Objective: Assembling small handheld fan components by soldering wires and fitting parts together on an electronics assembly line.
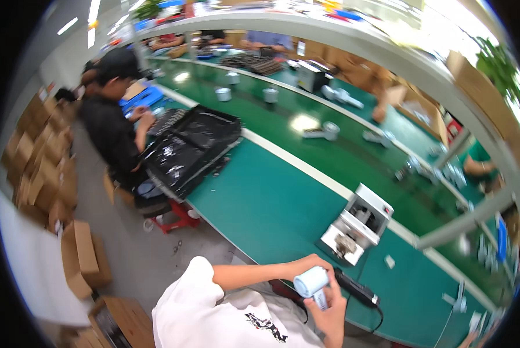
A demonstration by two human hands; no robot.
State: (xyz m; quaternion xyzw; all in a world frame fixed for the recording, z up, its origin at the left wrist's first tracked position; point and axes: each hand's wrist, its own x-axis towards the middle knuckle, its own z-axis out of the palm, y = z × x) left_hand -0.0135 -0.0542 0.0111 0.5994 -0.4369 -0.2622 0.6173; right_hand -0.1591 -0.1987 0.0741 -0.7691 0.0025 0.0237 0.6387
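Observation:
Close in front of my body is a light-blue, hair-dryer-shaped housing (311, 282) with a round barrel and a short handle. My left hand (310, 264) is closed over the far side of the barrel. Lower down, my right hand (331, 310) grips around the handle, thumb and fingers against it. A black stick-shaped tool (357, 288) with a cord is just right of my hands, along the bench edge; whether a finger touches it I cannot tell. Beyond my hands stands a grey-white bench machine (357, 223) with a metal fixture at its front.
A green conveyor (283, 130) carries several light-blue parts past the bench (260, 194). A black plastic-lined tray (193, 148) lies at the left, beside a seated co-worker (112, 116). Cardboard boxes (86, 255) line the left floor. A grey shelf frame (353, 35) spans above.

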